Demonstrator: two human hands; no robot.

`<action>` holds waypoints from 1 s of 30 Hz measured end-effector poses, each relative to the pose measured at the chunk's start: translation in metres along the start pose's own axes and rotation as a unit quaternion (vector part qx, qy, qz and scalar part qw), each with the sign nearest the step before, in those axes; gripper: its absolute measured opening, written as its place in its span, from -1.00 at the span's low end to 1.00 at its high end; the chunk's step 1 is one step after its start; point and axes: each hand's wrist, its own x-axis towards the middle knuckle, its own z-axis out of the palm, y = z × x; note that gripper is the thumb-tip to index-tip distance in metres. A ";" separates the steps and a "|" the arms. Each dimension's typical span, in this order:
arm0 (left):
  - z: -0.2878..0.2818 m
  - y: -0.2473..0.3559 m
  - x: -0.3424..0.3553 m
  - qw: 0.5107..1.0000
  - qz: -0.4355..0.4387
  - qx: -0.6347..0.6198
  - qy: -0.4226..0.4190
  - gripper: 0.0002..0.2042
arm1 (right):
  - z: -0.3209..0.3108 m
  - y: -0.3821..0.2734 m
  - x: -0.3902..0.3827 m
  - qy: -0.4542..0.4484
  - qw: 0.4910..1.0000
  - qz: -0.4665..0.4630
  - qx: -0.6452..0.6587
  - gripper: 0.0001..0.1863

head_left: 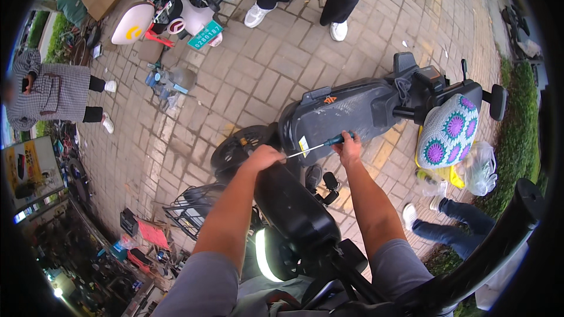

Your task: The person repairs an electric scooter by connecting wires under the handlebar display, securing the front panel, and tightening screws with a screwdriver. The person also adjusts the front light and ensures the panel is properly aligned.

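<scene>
My right hand (349, 148) is closed round the dark teal handle of a screwdriver (333, 140). Its thin metal shaft slants down to the left, towards my left hand (262, 158). The left fingers are bent together at the shaft's tip, above a long glossy black part (294, 202); what lies between them is hidden. Just beyond the shaft is the scuffed dark body panel (346, 111) of an electric scooter, with a small yellow-and-white label on it. Left of my left hand is a round black part (237, 151), partly covered.
A crocheted cover (449, 132) and plastic bags (479, 170) lie right. A black handlebar grip (505, 240) crosses the lower right. A wire basket (191, 208) stands left. A white scooter (182, 14) is parked far left. Several people are around on the paving (252, 76).
</scene>
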 end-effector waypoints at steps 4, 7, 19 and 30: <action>-0.007 -0.005 -0.013 0.996 -0.061 -0.052 0.034 -0.68 | 0.002 -0.001 0.001 -0.010 1.000 0.002 0.004 -0.42; -0.005 -0.015 -0.014 0.996 -0.058 -0.039 0.060 -0.65 | 0.003 -0.003 0.001 -0.013 1.000 0.000 0.009 -0.42; 0.002 -0.028 -0.002 0.981 -0.163 -0.044 0.092 -0.69 | 0.015 0.000 0.003 -0.023 1.000 -0.005 -0.002 -0.42; -0.003 -0.026 -0.006 0.980 -0.134 -0.137 0.054 -0.76 | 0.038 0.000 0.002 -0.042 0.998 -0.021 -0.033 -0.41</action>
